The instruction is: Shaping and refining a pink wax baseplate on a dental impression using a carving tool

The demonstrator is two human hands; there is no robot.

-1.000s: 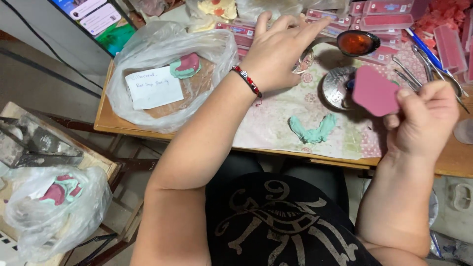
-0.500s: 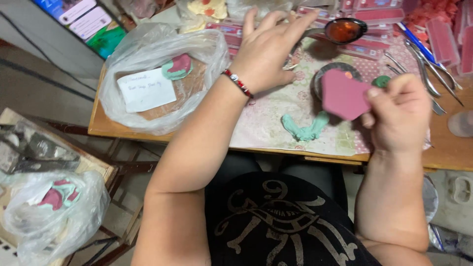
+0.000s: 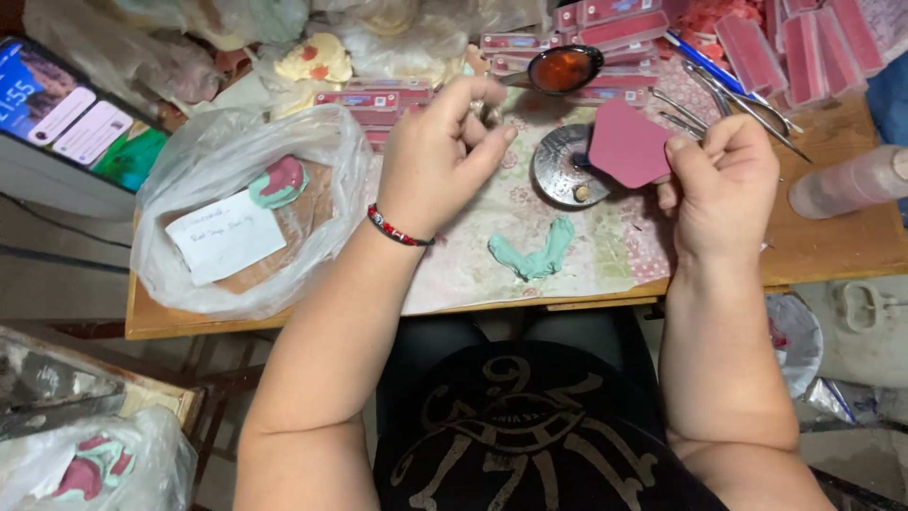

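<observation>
My right hand point(image 3: 724, 185) pinches a flat pink wax sheet point(image 3: 626, 144) by its edge and holds it over a round metal dish point(image 3: 560, 175). My left hand point(image 3: 445, 156) hovers above the patterned mat point(image 3: 473, 270) with its fingertips pinched together on a small metal thing point(image 3: 489, 114), which is mostly hidden. It wears a red bead bracelet at the wrist. A mint-green curved piece point(image 3: 537, 254) lies on the mat between my two hands. Just behind the left hand rests a spoon point(image 3: 563, 68) holding orange-red liquid.
A clear plastic bag point(image 3: 189, 189) at the left holds a pink-and-green cast and a paper note. Pink wax boxes point(image 3: 794, 47) and metal tools point(image 3: 728, 95) crowd the back right. A clear bottle point(image 3: 846, 180) lies at the right edge, and another bagged cast point(image 3: 95, 464) sits lower left.
My left hand has pulled back from the far side of the table and closed from spread fingers into a pinch. My right hand has kept the pink sheet and shifted slightly.
</observation>
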